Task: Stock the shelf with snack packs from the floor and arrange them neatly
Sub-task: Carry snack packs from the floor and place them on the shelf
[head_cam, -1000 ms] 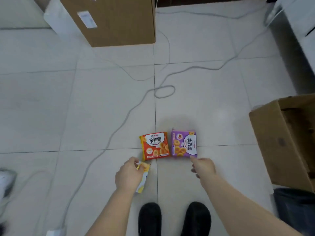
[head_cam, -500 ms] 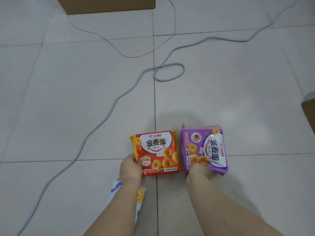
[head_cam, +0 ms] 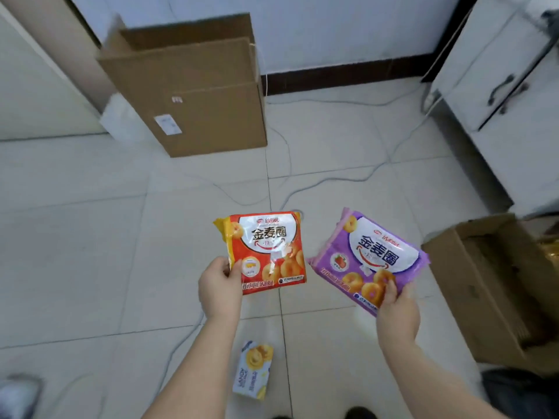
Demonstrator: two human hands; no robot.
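"金麦圈" on red pack (head_cam: 266,252) & purple pack (head_cam: 372,258).

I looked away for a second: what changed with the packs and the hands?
Both packs came up off the floor: the left hand now grips the orange pack, the right hand the purple pack. The small white-and-yellow pack stays on the floor.

Bare floor tiles (head_cam: 75,252) lie open left; open carton (head_cam: 496,285) crowds the right, tall box (head_cam: 193,95) ahead.
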